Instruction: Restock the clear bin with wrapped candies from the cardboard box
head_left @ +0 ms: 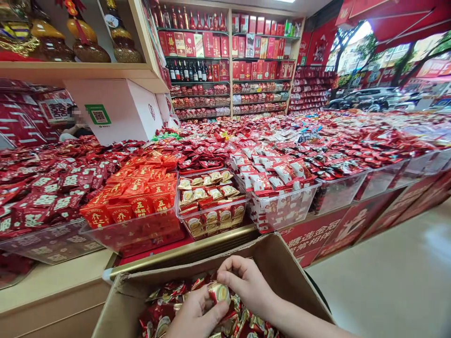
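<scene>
- Our left hand pinches a candy; the box lies beneath.
- Our right hand bends just beside; we can't tell its grip.
- Probably light, slippery; we'd pinch its sides.

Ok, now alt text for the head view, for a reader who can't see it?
The left hand holds a gold packet, the right hand beside it, over an open carton of wrapped packets. Behind the carton, clear bins are heaped with mostly red packets, and shelves of bottles and boxes stand at the back.
</scene>
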`<move>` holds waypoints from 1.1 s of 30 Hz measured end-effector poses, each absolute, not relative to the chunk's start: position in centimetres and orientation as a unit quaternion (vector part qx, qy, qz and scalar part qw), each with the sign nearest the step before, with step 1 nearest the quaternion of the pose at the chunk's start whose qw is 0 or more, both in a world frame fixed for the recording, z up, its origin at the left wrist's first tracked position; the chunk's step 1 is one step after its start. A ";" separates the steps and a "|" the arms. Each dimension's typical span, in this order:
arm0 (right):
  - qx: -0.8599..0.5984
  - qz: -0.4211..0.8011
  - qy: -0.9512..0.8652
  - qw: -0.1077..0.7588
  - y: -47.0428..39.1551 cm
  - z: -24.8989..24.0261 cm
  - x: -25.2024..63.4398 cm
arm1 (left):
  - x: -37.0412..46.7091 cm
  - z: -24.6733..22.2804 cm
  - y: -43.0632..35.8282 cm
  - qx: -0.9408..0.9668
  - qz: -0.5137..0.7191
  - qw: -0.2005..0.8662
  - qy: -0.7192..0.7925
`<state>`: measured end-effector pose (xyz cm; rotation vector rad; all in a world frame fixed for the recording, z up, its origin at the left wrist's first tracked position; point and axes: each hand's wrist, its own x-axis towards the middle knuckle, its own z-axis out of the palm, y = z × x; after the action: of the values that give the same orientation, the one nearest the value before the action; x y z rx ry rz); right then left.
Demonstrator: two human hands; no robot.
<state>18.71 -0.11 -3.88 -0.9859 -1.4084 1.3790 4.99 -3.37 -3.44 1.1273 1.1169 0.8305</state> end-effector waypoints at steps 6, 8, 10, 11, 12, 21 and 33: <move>-0.290 0.392 -0.727 0.484 -0.5 -3.0 19.5 | 3.5 -1.6 -2.8 0.680 0.320 0.451 0.482; -0.267 0.348 -0.737 0.514 -0.6 -3.0 19.6 | 3.1 -1.4 -2.7 0.650 0.347 0.465 0.491; -0.264 0.315 -0.735 0.540 -0.8 -3.0 19.6 | 3.0 -1.2 -2.8 0.557 0.401 0.532 0.496; -0.263 0.301 -0.737 0.545 -0.8 -3.0 19.7 | 3.1 -1.0 -2.9 0.498 0.425 0.575 0.491; -0.261 0.291 -0.741 0.546 -0.9 -3.1 19.7 | 3.2 -0.8 -3.0 0.441 0.441 0.617 0.480; -0.252 0.381 -0.740 0.493 -1.6 -3.5 20.0 | 3.7 -0.3 -2.7 0.400 0.486 0.646 0.432; -0.310 0.330 -0.788 0.416 -1.3 -3.0 19.5 | 4.0 -0.7 -3.0 0.401 0.528 0.582 0.471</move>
<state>19.50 -1.29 -3.04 -0.7782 -1.9797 0.8291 4.00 -2.97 -0.66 0.9373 1.1001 1.2331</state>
